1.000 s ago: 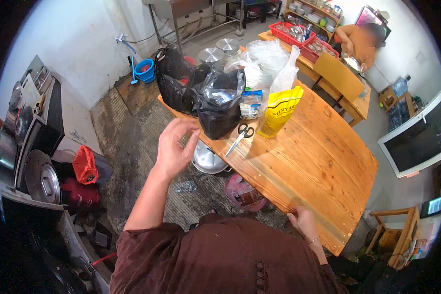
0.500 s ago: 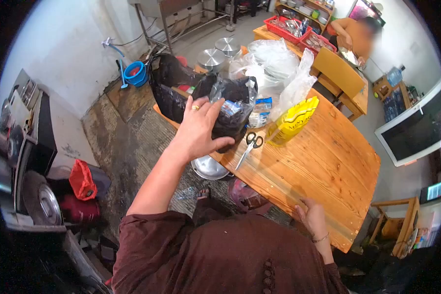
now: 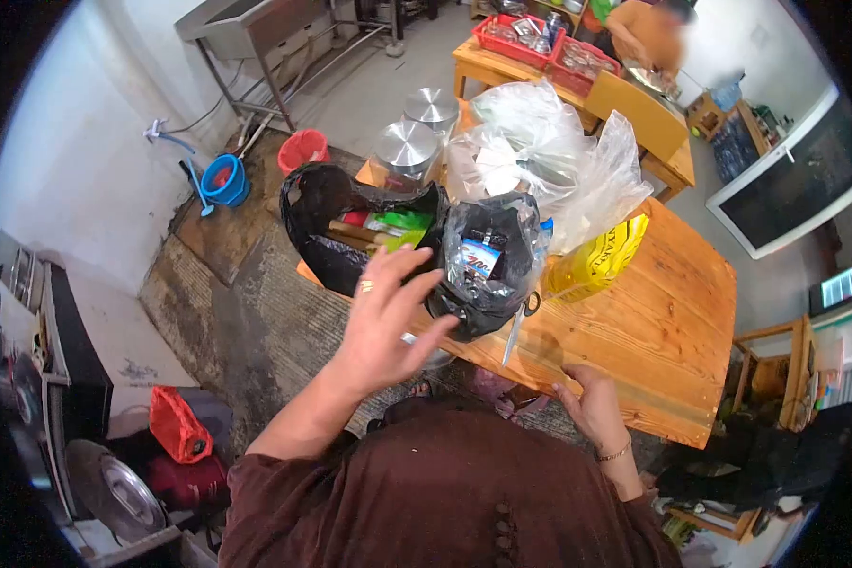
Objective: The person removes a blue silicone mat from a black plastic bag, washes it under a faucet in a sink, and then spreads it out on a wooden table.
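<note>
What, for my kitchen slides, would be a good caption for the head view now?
Left hand open near two black bags on a wooden table, right hand at the table's edge.

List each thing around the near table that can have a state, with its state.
left hand, open, fingers spread
right hand, partly curled at the table
left black bag, open
right black bag, open, blue packet inside
scissors, partly hidden, blades apparently closed
yellow pouch, plump, seal unclear
clear plastic bags, crumpled
silver-topped containers, covered
</note>
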Action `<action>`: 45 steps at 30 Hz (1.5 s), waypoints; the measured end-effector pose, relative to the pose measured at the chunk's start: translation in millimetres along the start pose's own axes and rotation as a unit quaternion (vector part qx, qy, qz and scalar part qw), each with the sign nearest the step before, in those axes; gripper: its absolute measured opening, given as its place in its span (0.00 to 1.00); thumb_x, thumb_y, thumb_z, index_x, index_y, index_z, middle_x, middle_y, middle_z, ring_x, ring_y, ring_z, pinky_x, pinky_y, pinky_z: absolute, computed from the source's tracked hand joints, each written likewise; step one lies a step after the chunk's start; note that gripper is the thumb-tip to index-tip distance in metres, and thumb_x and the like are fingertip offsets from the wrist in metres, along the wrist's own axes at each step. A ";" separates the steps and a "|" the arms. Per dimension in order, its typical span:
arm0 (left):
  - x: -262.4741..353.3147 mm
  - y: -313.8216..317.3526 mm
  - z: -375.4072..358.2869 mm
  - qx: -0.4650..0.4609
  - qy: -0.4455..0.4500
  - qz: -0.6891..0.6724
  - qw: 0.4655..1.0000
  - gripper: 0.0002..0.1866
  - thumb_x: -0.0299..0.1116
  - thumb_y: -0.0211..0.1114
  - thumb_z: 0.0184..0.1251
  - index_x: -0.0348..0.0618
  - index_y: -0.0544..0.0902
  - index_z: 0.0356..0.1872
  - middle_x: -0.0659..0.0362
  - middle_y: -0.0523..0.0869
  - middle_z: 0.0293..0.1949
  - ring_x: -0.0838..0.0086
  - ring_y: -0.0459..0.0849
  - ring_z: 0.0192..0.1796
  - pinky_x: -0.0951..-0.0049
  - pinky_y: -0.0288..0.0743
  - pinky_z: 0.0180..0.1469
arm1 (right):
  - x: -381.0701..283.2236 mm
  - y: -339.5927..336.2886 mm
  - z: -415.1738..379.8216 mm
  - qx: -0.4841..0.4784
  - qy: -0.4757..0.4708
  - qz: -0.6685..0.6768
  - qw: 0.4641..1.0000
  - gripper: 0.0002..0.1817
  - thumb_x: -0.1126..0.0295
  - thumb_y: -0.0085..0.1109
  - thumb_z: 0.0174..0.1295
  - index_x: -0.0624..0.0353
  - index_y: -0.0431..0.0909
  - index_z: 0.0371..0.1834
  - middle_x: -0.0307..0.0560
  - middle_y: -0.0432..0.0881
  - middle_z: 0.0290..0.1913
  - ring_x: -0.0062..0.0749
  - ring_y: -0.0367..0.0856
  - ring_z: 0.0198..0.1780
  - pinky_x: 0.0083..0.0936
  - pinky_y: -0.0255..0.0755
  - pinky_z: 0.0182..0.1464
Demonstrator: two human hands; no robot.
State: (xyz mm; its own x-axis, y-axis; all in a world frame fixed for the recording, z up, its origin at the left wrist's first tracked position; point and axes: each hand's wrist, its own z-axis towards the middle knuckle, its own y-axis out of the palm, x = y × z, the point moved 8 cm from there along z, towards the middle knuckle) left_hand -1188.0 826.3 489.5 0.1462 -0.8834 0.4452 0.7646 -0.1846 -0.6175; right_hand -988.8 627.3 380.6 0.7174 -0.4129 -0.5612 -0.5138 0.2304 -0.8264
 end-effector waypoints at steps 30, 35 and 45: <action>-80.4 -6.6 -58.7 -0.104 -0.102 0.079 0.986 0.22 0.38 0.68 0.46 0.43 0.78 0.45 0.56 0.73 0.42 0.61 0.69 0.50 0.49 0.54 0.58 | -185.3 -66.2 77.0 0.022 -0.121 0.154 0.980 0.14 0.76 0.63 0.48 0.65 0.78 0.39 0.51 0.82 0.39 0.36 0.80 0.42 0.26 0.70 0.47; -90.9 -0.2 -79.0 -0.117 -0.113 0.068 0.984 0.22 0.37 0.68 0.46 0.43 0.78 0.45 0.58 0.74 0.44 0.62 0.70 0.51 0.49 0.53 0.59 | -198.9 -60.8 85.0 0.023 -0.118 0.228 0.966 0.12 0.77 0.62 0.47 0.66 0.79 0.37 0.51 0.82 0.38 0.35 0.80 0.40 0.27 0.70 0.46; -84.3 -30.8 -67.8 0.004 -0.102 0.079 0.992 0.19 0.34 0.68 0.43 0.45 0.80 0.41 0.54 0.74 0.47 0.60 0.70 0.51 0.51 0.50 0.62 | -294.3 22.5 133.8 -0.096 -0.357 0.201 0.907 0.06 0.76 0.52 0.52 0.69 0.74 0.30 0.56 0.75 0.28 0.47 0.76 0.30 0.33 0.69 0.33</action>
State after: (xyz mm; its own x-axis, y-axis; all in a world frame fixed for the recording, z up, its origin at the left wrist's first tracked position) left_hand -1266.4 877.3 427.0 0.3880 -0.7952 0.4659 0.7269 -0.0467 -0.6851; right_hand -1148.5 871.9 520.9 0.5402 0.3616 -0.7599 -0.8249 0.0493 -0.5631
